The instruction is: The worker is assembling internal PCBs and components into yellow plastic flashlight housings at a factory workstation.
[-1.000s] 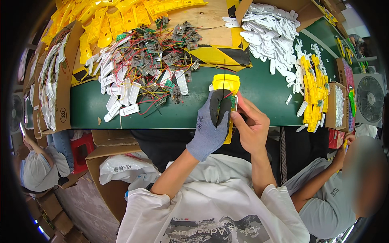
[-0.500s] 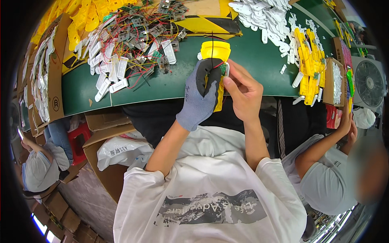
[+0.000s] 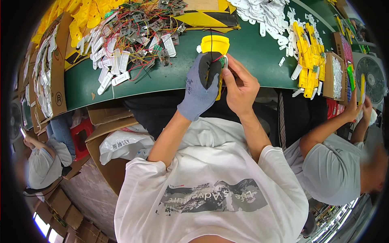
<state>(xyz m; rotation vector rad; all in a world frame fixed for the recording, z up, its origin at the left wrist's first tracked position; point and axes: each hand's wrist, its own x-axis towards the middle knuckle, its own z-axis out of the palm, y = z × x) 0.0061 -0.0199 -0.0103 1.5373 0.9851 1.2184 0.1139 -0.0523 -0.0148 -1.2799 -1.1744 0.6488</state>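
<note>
My left hand (image 3: 198,87), in a grey-blue glove with a black palm, is closed around a yellow plastic housing (image 3: 215,43). The housing's wide end points away from me, and its narrow end shows below the glove. A thin dark wire crosses its front. At its right side sits a small green circuit board (image 3: 222,61) with a white edge. My bare right hand (image 3: 243,90) pinches at this board with thumb and forefinger. How the board is seated in the housing is hidden by the fingers.
A heap of circuit boards with red and yellow wires (image 3: 142,30) and white covers (image 3: 118,62) lies left on the green table (image 3: 162,83). White parts (image 3: 263,16) and stacked yellow housings (image 3: 310,60) lie right. A co-worker (image 3: 332,166) sits at the right.
The view has shifted slightly; my hands keep almost the same hold on the housing and board. The co-worker at the right has raised a yellow piece.
</note>
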